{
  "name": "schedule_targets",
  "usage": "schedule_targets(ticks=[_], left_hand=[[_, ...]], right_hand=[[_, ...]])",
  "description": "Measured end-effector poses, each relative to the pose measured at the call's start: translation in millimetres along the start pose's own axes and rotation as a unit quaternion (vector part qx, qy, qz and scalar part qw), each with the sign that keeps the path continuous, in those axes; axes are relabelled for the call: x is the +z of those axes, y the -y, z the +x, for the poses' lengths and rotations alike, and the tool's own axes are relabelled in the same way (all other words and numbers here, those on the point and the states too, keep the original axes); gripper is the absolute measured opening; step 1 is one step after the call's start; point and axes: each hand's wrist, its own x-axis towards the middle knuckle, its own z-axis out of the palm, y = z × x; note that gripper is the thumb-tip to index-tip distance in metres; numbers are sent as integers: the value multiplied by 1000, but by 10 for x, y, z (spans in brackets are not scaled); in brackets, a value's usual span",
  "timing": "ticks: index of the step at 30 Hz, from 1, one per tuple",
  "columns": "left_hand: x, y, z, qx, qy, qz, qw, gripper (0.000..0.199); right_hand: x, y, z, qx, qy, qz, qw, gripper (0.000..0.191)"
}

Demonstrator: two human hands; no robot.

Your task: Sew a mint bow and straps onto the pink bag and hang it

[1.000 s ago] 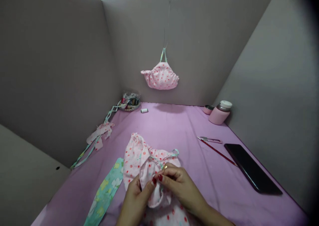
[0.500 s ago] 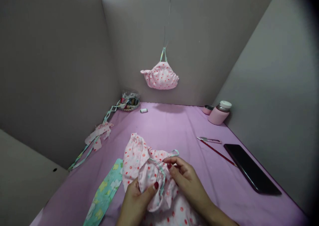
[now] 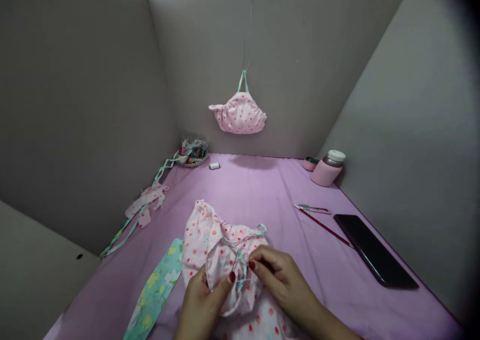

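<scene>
Pink fabric with red dots (image 3: 195, 240) lies gathered in front of me, and part of it is bunched up in my left hand (image 3: 204, 292). That hand's thumb presses on a fold, and a thin dark needle-like line (image 3: 235, 264) rises from beside the thumb nail. A narrow green strip (image 3: 241, 267) runs along the fabric's opening and ends in a small loop at the top. My right hand (image 3: 279, 275) is closed in a pinch just right of this strip. What its fingertips hold is too small to make out.
Green floral cloth (image 3: 157, 290) lies at the left. To the right are a black phone (image 3: 375, 250), a red stick (image 3: 326, 227), thread snips (image 3: 315, 209) and a pink jar (image 3: 327, 172). A basket (image 3: 193, 162) and a white spool (image 3: 214, 166) sit behind. A dotted fabric piece (image 3: 240, 115) hangs at the back.
My right hand has moved slightly down, from the upper edge of the opening to beside the green strip, its fingers more curled. The left hand keeps its hold. The view has shifted slightly.
</scene>
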Motion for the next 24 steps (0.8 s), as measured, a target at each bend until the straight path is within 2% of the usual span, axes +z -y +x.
schedule_targets(ticks=[3, 5, 7, 9, 12, 13, 15, 17, 19, 21, 24], left_hand=[[7, 3, -3, -1, -9, 31, 999, 25], [8, 15, -6, 2, -4, 47, 999, 23], [5, 27, -8, 13, 0, 65, 998, 22], [-2, 41, -10, 21, -10, 90, 996, 22], [-18, 64, -8, 26, -31, 120, 992, 21], [-22, 71, -5, 26, -35, 122, 992, 22], [-28, 82, 2, 25, -41, 127, 991, 22], [-29, 88, 6, 26, -33, 140, 989, 21], [-28, 91, 0, 34, -13, 156, 987, 19], [-29, 95, -19, 48, 13, 171, 984, 18], [-45, 100, -49, 53, 42, 164, 984, 21]], right_hand=[[11, 74, -46, 51, 65, 70, 994, 25], [7, 135, -54, 22, 106, 40, 993, 23], [-4, 180, -37, -7, 112, 32, 993, 22], [-5, 187, -12, 24, 105, 118, 987, 24], [28, 143, -4, 108, 100, 255, 956, 29], [44, 131, -14, 118, 91, 253, 956, 29], [68, 136, -46, 113, 89, 174, 974, 24], [68, 182, -58, 80, 110, 65, 989, 17], [37, 239, -10, 29, 128, -13, 991, 15], [-17, 253, 108, -6, 113, -45, 993, 16], [-97, 135, 314, 27, 79, -30, 996, 14]])
